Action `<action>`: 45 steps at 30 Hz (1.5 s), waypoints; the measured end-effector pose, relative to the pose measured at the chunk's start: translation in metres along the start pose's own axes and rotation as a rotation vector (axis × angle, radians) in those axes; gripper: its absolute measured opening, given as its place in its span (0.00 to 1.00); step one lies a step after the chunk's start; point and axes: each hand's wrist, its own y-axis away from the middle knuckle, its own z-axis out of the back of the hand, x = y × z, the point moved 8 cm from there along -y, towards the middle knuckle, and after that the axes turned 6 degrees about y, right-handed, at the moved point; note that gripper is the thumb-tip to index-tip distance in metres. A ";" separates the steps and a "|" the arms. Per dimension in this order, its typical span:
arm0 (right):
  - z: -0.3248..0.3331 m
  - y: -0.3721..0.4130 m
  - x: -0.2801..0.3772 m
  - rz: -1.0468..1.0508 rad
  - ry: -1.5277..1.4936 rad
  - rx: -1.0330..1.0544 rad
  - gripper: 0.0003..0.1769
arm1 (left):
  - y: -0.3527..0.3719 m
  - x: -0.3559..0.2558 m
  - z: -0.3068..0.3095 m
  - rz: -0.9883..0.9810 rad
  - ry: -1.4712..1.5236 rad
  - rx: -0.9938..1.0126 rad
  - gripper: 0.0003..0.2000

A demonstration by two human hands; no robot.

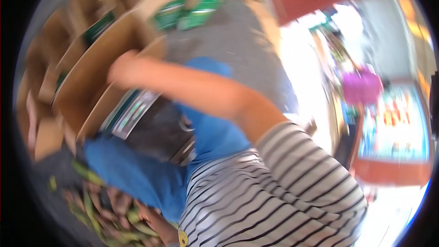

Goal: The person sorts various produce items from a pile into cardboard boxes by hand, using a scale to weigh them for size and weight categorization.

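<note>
My right hand [124,69] is smeared by motion and reaches across over an open cardboard box [84,80], right at its near wall. Its fingers are hidden, so I cannot tell what it holds. The box stands tilted in this view at my knees, with a dark green printed label on its outer side. Low at the left, my left hand [150,217] hangs beside my blue trousers [132,164], nearest to a pile of long green and brownish produce [103,206]; its fingers blur into the pile.
More open cardboard boxes [52,36] stand in rows beyond. Green printed packs or flaps [199,13] show at the top, over grey ground [219,39]. A dark bag [157,128] lies at my lap. To the right are a purple item [361,86] and a bright display case [393,128].
</note>
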 end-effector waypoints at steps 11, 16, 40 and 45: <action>-0.036 -0.063 -0.001 -0.047 -0.090 0.244 0.20 | -0.021 -0.141 0.095 -0.465 0.406 -0.180 0.41; -0.028 -0.055 0.004 -0.016 -0.039 0.208 0.22 | 0.012 -0.176 0.174 -0.596 0.617 -0.211 0.43; -0.032 -0.053 0.016 0.075 0.151 0.221 0.24 | 0.163 -0.469 0.255 -1.518 -0.098 0.570 0.37; -0.045 -0.078 0.019 0.081 0.258 0.336 0.25 | 0.104 -0.501 0.208 -1.533 -0.063 0.630 0.33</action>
